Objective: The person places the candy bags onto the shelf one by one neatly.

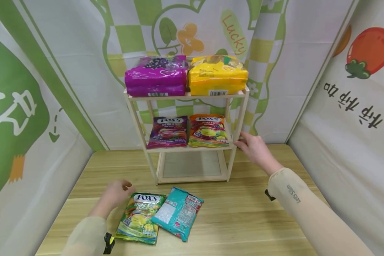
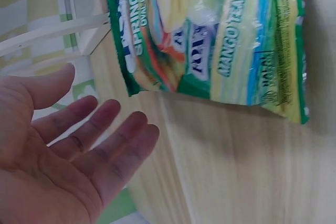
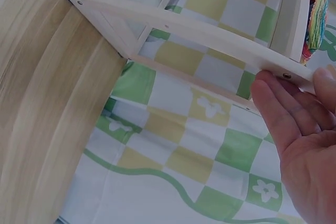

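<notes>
A green bag of Fox's Spring Tea candy (image 1: 140,218) lies face up on the table. Overlapping its right side is a teal candy bag (image 1: 179,212), back side up. My left hand (image 1: 116,193) hovers by the green bag's upper left corner; in the left wrist view its fingers (image 2: 118,153) are spread and hold nothing. A small wooden two-tier shelf (image 1: 192,148) stands behind the bags. At its right front post my right hand (image 1: 256,149) grips the wood, thumb on one side and fingers (image 3: 278,111) on the other.
Purple (image 1: 156,76) and yellow (image 1: 217,75) candy bags sit on the top tier. Berries (image 1: 168,132) and Fruits (image 1: 208,131) bags lean on the middle tier. A printed curtain (image 1: 192,21) hangs behind, with fabric walls at both sides.
</notes>
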### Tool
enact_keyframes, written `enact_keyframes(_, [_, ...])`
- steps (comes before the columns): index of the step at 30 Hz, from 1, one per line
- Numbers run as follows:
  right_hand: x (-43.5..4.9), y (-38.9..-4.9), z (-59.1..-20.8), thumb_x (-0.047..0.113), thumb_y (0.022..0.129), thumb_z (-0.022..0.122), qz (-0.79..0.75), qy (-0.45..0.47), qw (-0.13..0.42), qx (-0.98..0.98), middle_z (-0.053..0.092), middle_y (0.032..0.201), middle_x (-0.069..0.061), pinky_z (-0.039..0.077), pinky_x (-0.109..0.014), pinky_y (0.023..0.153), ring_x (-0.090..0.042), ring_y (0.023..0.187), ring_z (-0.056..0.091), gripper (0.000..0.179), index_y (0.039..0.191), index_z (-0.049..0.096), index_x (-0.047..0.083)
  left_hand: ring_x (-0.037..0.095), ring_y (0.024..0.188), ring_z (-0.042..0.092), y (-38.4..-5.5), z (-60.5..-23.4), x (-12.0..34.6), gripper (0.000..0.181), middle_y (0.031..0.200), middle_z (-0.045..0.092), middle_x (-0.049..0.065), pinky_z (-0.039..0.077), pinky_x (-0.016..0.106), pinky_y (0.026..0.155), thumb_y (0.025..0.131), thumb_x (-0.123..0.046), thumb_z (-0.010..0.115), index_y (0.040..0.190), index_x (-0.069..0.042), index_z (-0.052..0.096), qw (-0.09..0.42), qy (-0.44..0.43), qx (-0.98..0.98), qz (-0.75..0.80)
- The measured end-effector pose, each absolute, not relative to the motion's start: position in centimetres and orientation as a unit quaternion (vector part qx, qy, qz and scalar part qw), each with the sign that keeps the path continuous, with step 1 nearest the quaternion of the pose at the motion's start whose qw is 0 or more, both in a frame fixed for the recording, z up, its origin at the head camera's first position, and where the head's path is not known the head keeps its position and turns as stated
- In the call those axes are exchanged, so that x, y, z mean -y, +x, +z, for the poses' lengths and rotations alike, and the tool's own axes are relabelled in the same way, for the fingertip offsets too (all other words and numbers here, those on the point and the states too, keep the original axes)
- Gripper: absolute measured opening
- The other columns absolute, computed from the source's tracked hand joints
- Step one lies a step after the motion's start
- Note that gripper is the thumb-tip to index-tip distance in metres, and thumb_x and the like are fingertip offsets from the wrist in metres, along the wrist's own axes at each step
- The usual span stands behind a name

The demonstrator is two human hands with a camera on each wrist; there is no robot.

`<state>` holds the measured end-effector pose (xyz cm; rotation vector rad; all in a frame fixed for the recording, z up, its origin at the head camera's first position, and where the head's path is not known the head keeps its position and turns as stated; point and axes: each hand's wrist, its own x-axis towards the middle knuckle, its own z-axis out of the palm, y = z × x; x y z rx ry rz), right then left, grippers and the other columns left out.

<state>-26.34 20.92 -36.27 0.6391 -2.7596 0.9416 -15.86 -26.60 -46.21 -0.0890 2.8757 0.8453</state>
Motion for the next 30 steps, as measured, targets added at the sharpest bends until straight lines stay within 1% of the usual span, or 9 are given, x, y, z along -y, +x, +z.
enact_keyframes(2, [-20.9,-26.4,-36.3,0.017,0.107,0.056,0.314,0.215,0.077,0.921,0.075,0.106,-0.022,0.058,-0.040,0.068,-0.027,0.086,0.072,0.021,0.114,0.064,-0.002,0.046,0.104,0.065,-15.7,-46.5,26.6,0.048,0.115,0.066,0.032,0.057,0.058,0.087,0.100,-0.027,0.063,0.124,0.015,0.060,0.078,-0.035,-0.958,0.273])
enact_keyframes(6, [-20.8,-26.4,-36.2,0.017,0.107,0.057,0.309,0.217,0.080,0.922,0.076,0.100,-0.019,0.053,-0.036,0.064,-0.022,0.075,0.067,0.019,0.111,0.063,0.000,0.038,0.093,0.068,-15.4,-47.0,26.6,0.051,0.113,0.066,0.033,0.061,0.048,0.071,0.098,-0.027,0.065,0.124,0.017,0.058,0.100,-0.055,-0.953,0.281])
enact_keyframes(9, [-20.8,-26.3,-36.1,0.017,0.107,0.057,0.309,0.218,0.080,0.922,0.076,0.096,-0.017,0.051,-0.034,0.061,-0.020,0.071,0.064,0.017,0.108,0.063,0.001,0.032,0.085,0.066,-14.9,-47.3,26.5,0.055,0.116,0.063,0.036,0.060,0.041,0.058,0.097,-0.027,0.068,0.126,0.018,0.056,0.122,-0.074,-0.945,0.294])
enact_keyframes(11, [-20.8,-26.3,-36.1,0.016,0.106,0.057,0.311,0.218,0.078,0.922,0.076,0.094,-0.017,0.051,-0.034,0.060,-0.020,0.069,0.062,0.016,0.107,0.063,0.001,0.030,0.080,0.064,-14.6,-47.5,26.4,0.060,0.119,0.061,0.037,0.059,0.039,0.055,0.097,-0.029,0.069,0.130,0.019,0.052,0.137,-0.086,-0.939,0.303])
enact_keyframes(15, [-20.7,-26.3,-36.0,0.017,0.107,0.057,0.313,0.216,0.073,0.922,0.076,0.094,-0.016,0.050,-0.033,0.060,-0.019,0.068,0.061,0.017,0.110,0.063,0.001,0.027,0.071,0.062,-14.2,-48.1,26.4,0.065,0.115,0.061,0.036,0.059,0.040,0.055,0.096,-0.031,0.071,0.129,0.021,0.050,0.153,-0.093,-0.934,0.309])
enact_keyframes(18, [-20.7,-26.3,-36.0,0.017,0.107,0.056,0.314,0.213,0.069,0.923,0.076,0.096,-0.017,0.050,-0.033,0.060,-0.019,0.071,0.063,0.018,0.112,0.063,0.000,0.027,0.075,0.064,-14.1,-48.5,26.4,0.062,0.107,0.064,0.032,0.061,0.042,0.058,0.094,-0.031,0.073,0.121,0.021,0.055,0.157,-0.090,-0.934,0.308])
enact_keyframes(21, [-20.7,-26.3,-36.0,0.017,0.107,0.056,0.315,0.212,0.068,0.923,0.076,0.097,-0.017,0.051,-0.034,0.061,-0.021,0.074,0.065,0.018,0.112,0.063,0.000,0.026,0.076,0.064,-14.2,-48.7,26.3,0.054,0.095,0.065,0.023,0.061,0.041,0.059,0.093,-0.031,0.074,0.110,0.018,0.059,0.162,-0.090,-0.934,0.307])
enact_keyframes(26, [-20.8,-26.3,-36.1,0.017,0.107,0.056,0.315,0.212,0.071,0.923,0.076,0.096,-0.016,0.052,-0.035,0.062,-0.022,0.076,0.067,0.018,0.111,0.062,0.001,0.024,0.077,0.064,-14.3,-48.9,26.1,0.056,0.093,0.064,0.020,0.061,0.038,0.064,0.092,-0.029,0.075,0.112,0.020,0.057,0.168,-0.098,-0.931,0.309])
enact_keyframes(30, [-20.8,-26.3,-36.1,0.017,0.107,0.057,0.313,0.210,0.072,0.924,0.076,0.095,-0.016,0.052,-0.034,0.062,-0.022,0.077,0.068,0.017,0.109,0.062,0.002,0.026,0.075,0.065,-14.2,-49.0,26.0,0.064,0.096,0.062,0.024,0.062,0.040,0.059,0.093,-0.030,0.075,0.120,0.023,0.051,0.177,-0.110,-0.925,0.319])
